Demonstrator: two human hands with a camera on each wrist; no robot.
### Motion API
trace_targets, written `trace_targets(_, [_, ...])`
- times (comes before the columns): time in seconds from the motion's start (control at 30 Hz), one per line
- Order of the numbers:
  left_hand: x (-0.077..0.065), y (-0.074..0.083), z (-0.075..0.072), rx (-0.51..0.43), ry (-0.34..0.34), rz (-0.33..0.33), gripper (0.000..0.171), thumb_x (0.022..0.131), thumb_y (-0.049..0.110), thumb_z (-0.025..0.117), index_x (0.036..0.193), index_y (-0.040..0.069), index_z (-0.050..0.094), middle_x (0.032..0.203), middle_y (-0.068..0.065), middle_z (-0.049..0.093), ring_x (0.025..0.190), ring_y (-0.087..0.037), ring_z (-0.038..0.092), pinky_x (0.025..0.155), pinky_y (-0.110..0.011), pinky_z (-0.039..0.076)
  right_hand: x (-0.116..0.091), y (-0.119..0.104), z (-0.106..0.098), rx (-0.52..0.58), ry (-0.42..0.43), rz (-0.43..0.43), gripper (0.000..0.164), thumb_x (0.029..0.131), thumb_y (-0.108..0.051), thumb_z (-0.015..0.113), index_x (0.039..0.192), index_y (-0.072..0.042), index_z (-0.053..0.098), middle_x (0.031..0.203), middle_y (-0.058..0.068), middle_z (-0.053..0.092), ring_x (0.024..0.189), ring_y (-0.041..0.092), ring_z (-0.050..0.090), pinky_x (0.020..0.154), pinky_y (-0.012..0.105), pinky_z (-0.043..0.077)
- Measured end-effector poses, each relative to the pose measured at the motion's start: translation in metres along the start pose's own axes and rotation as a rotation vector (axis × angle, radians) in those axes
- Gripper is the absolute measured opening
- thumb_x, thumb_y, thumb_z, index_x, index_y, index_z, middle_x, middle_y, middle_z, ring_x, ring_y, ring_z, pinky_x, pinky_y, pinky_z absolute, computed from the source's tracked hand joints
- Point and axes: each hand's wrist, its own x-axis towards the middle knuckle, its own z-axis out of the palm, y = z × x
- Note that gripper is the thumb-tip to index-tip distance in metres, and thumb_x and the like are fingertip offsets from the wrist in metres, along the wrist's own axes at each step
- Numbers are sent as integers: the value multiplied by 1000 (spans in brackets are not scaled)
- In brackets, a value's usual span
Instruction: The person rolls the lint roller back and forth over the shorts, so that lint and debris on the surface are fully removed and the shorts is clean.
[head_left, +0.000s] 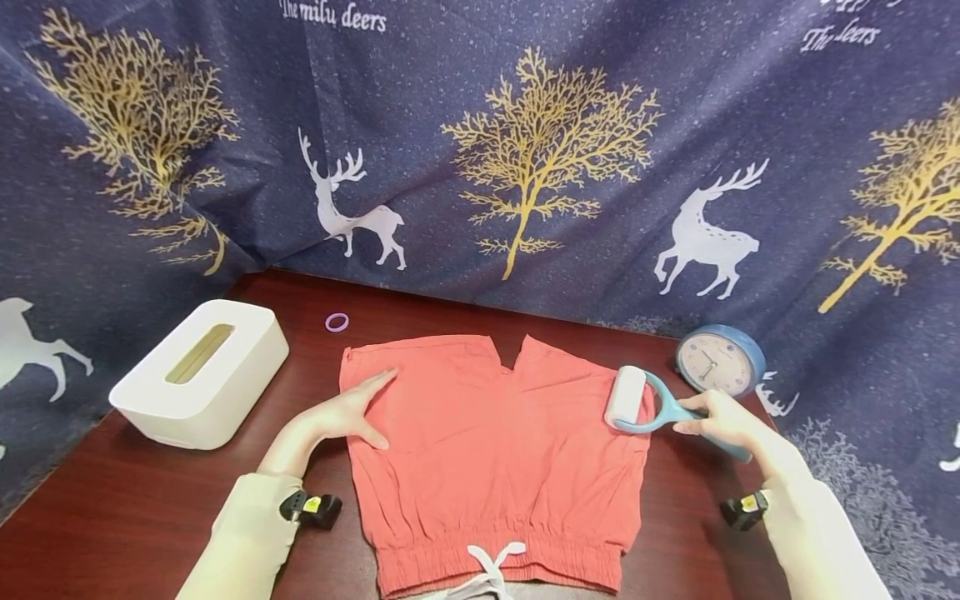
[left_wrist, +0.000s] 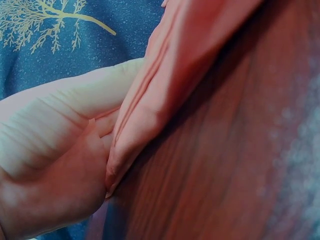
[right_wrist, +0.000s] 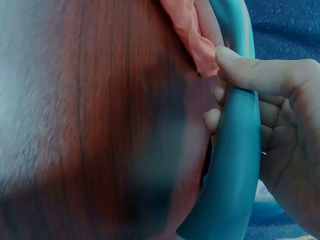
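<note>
Coral-red shorts (head_left: pixel 465 450) lie spread on the table, the elastic waistband with its white drawstring (head_left: pixel 491 571) toward me. My left hand (head_left: pixel 348 414) rests on the left leg of the shorts, thumb and fingers spread apart on the cloth. In the left wrist view that hand (left_wrist: pixel 65 135) lies along the edge of the fabric (left_wrist: pixel 165 85). A lint roller with a white roll (head_left: pixel 626 396) and blue handle touches the right leg of the shorts. My right hand (head_left: pixel 723 417) grips its handle; the right wrist view shows fingers curled round the blue handle (right_wrist: pixel 232 150).
A white tissue box (head_left: pixel 247 367) stands at the left. Behind the shorts lies a small purple ring (head_left: pixel 337 322). A round blue clock (head_left: pixel 720 360) stands at the back right, close to my right hand. A dark patterned cloth (head_left: pixel 450 167) hangs behind the reddish-brown table (head_left: pixel 300 300).
</note>
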Motion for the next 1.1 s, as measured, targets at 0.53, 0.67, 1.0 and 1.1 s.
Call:
trace_targets(0.53, [2, -2, 1, -10, -8, -1, 116, 66, 24, 88, 153, -5, 17, 159, -28, 17, 145, -48, 15, 114, -66, 18, -25, 11, -1, -30, 30, 81, 33, 79, -21, 78, 104, 2, 75, 83, -3, 74, 74, -7, 53, 72, 22, 49])
trace_targets(0.67, [0, -1, 0, -8, -6, -4, 116, 66, 22, 89, 153, -6, 17, 158, -29, 17, 145, -48, 15, 114, -66, 17, -22, 10, 0, -50, 58, 76, 33, 79, -21, 79, 103, 0, 75, 84, -3, 74, 75, -6, 54, 73, 24, 50])
trace_targets(1.0, [2, -2, 1, 8, -10, 0, 116, 66, 25, 89, 152, -7, 17, 158, -29, 17, 144, -49, 15, 114, -66, 18, -14, 7, 0, -38, 95, 56, 26, 79, -19, 78, 99, -2, 75, 81, -8, 71, 74, -6, 53, 73, 23, 49])
trace_targets(1.1, [2, -3, 1, 8, -12, 2, 117, 66, 25, 89, 153, -6, 17, 159, -29, 17, 145, -49, 15, 114, -66, 18, -13, 6, 3, -11, 114, 37, 22, 80, -17, 78, 98, -4, 75, 80, -9, 70, 73, -6, 53, 72, 21, 48])
